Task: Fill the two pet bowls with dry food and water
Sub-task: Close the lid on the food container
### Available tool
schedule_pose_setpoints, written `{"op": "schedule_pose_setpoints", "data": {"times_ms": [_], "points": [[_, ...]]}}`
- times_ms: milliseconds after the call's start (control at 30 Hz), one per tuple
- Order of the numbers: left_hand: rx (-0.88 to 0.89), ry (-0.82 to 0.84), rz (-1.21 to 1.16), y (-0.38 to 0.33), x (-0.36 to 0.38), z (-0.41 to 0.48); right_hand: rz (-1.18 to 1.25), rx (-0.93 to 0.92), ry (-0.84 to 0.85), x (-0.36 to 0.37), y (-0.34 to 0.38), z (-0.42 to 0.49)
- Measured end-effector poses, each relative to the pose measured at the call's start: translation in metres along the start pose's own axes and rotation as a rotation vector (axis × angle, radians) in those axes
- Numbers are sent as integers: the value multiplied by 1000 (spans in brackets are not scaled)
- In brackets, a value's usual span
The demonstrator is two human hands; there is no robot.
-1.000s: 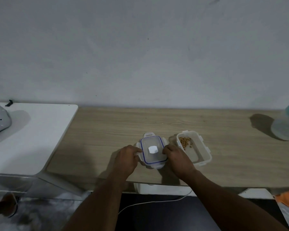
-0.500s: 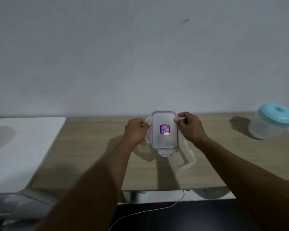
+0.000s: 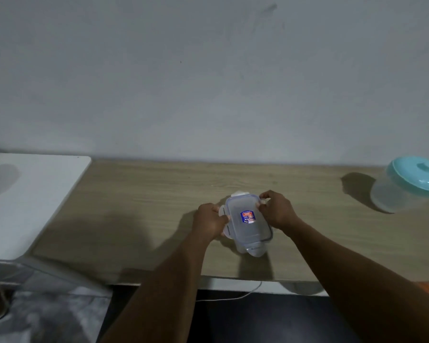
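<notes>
plastic lid (image 3: 248, 219) gripped by both hands, left (image 3: 209, 220) and right (image 3: 276, 210), over table (image 3: 146, 206).

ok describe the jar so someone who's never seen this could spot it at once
Follow the wooden table along the wall to its far right end. The jar stands there alone. It is round, translucent and capped with a teal lid, unlike the flat rectangular box mid-table.
</notes>
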State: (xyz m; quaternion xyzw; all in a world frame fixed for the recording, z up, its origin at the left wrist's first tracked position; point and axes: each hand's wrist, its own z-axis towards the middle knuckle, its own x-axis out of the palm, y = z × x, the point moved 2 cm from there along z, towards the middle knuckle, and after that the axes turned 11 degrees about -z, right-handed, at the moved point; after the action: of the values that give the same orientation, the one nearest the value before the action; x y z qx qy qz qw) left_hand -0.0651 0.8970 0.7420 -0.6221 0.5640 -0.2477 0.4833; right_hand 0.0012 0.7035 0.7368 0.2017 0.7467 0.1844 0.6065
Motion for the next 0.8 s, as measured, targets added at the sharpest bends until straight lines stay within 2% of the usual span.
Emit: {"op": "schedule_pose_setpoints", "data": {"times_ms": [233, 333, 433, 533, 633, 800], "points": [[-15, -58, 66, 14, 15, 1, 4, -46, 63, 14, -14, 3], [51, -152, 193, 12, 18, -7, 66, -29, 91, 17, -20, 0], [131, -201, 328, 9, 24, -15, 74, 22, 7, 19, -23, -6], [82, -216, 254, 10, 32, -17, -107, 35, -96, 19, -20, -13], [45, -240, 174, 10, 32, -15, -20, 44, -104, 20, -18, -12], [-33, -160, 55, 13, 31, -10, 73, 115, -55, 22, -18, -7]]}}
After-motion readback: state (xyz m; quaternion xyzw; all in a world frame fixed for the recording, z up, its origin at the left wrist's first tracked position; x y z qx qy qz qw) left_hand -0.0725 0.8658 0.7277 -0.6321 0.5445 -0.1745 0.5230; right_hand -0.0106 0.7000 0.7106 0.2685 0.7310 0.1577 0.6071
